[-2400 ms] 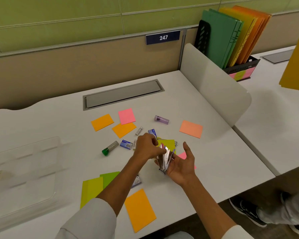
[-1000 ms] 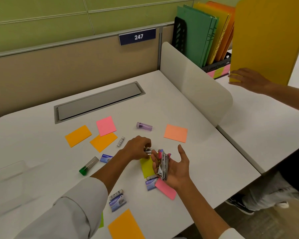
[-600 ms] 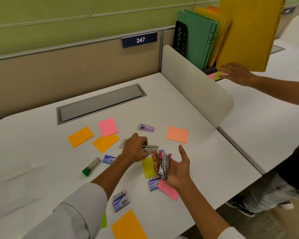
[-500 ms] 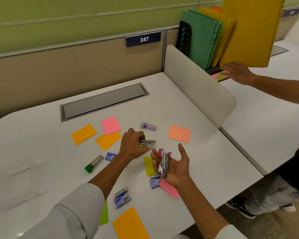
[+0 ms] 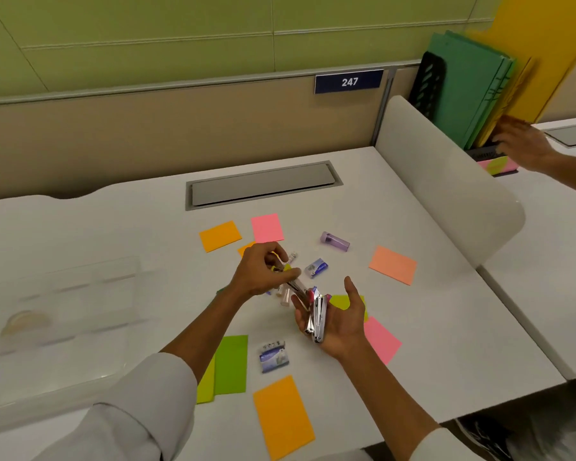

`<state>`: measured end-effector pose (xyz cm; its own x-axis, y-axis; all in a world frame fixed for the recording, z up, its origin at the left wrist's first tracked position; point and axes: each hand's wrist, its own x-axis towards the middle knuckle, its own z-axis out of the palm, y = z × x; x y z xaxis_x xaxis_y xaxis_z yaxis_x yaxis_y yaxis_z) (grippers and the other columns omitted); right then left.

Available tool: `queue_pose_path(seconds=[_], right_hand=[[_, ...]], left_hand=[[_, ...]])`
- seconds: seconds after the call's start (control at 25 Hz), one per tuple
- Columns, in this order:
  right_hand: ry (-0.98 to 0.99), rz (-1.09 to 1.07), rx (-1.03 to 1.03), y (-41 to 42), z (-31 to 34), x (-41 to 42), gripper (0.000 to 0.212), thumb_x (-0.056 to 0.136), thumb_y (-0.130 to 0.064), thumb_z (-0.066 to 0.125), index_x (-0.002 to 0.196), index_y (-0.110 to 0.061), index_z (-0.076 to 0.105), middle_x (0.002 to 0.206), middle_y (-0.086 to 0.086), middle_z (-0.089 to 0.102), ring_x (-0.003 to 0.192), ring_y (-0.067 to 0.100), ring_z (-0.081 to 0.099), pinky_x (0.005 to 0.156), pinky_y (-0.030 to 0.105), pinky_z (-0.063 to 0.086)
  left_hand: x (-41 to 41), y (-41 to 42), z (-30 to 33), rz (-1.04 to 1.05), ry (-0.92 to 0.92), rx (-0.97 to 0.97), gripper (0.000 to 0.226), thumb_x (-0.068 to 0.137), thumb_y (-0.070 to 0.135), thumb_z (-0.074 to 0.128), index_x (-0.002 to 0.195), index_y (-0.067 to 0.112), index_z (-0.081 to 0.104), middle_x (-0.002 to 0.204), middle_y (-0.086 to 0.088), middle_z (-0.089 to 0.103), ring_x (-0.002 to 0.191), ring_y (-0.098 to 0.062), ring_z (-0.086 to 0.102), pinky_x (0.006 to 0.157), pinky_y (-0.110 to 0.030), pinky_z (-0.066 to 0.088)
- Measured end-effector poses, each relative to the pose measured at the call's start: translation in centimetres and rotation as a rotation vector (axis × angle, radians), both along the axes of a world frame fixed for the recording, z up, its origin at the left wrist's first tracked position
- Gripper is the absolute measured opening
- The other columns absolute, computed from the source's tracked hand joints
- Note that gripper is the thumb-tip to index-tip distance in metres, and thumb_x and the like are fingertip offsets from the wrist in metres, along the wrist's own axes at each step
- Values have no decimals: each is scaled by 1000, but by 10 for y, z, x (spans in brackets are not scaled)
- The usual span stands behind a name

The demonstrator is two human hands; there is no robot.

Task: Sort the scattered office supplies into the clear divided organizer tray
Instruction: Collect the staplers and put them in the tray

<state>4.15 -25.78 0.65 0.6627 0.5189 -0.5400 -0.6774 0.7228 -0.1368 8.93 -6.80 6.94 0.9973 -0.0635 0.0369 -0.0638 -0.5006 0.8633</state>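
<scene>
I am still gathering: my right hand (image 5: pixel 338 322) lies palm-up over the middle of the desk (image 5: pixel 446 327), fingers loosely curled to cradle a bundle of metal staplers (image 5: pixel 316 316), and my left hand (image 5: pixel 263 272) pinches one more stapler (image 5: pixel 293 284), bringing it to the bundle. Next, I judge, comes carrying the lot to the clear organizer tray (image 5: pixel 64 327) by the desk's left edge. Sticky notes (image 5: pixel 266 227), staple boxes (image 5: pixel 272 357) and a purple tube (image 5: pixel 335 241) lie scattered around; nothing blocks the way.
</scene>
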Motion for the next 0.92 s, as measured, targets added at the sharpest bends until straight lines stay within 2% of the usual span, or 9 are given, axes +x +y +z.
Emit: queue_pose_path(seconds=[0.16,0.28,0.4,0.48,0.56,0.64,0.8,0.92], right_hand=[[-25,99,22,22,1,-6,87,66,-60,77,130,-5,58,138,17,57,109,37,64,89,44,52],[-38,155,31,36,2,-10,84,67,-59,77,127,-3,60,136,17,56,104,38,63,87,45,53],[-62,207,9,49,5,-13,81,71,-59,76,130,-5,60,121,15,64,101,36,64,89,47,50],[-124,267,-44,58,6,-15,79,75,-58,74,133,-7,59,120,15,65,100,33,65,88,45,51],[-183,313,-96,64,7,-17,76,78,-56,73,134,-7,59,115,17,68,95,32,68,85,43,53],[-183,347,-113,67,8,-19,76,76,-54,77,130,-3,61,111,18,70,94,33,69,86,43,54],[-162,362,-74,70,11,-20,79,76,-52,76,131,0,59,123,21,63,108,38,65,100,51,46],[-156,355,-74,84,14,-23,66,85,-50,67,129,-1,60,128,22,59,123,40,56,101,54,43]], left_hand=[[-14,25,2,41,-3,31,30,74,27,82,67,6,61,44,-2,58,33,-8,50,41,-21,41],[-23,43,5,0,32,35,33,76,29,81,62,5,63,39,1,54,29,-14,48,38,-18,37],[-33,49,6,-93,166,76,38,75,39,81,65,4,69,44,-6,59,31,-19,49,38,-21,39],[-39,46,5,-114,244,144,43,72,48,80,69,6,72,49,-7,62,32,-17,50,39,-22,40],[-43,40,2,-83,233,245,48,72,55,77,72,8,71,53,-4,63,32,-11,51,38,-23,42],[-46,35,-1,-12,160,363,52,76,61,69,74,9,66,56,-1,58,40,-10,53,43,-26,45],[-47,34,-7,146,96,446,50,91,54,54,74,7,61,63,-7,57,61,-23,56,61,-36,46],[-50,41,-11,255,96,463,53,94,54,47,69,8,56,63,-9,56,67,-26,58,57,-33,40]])
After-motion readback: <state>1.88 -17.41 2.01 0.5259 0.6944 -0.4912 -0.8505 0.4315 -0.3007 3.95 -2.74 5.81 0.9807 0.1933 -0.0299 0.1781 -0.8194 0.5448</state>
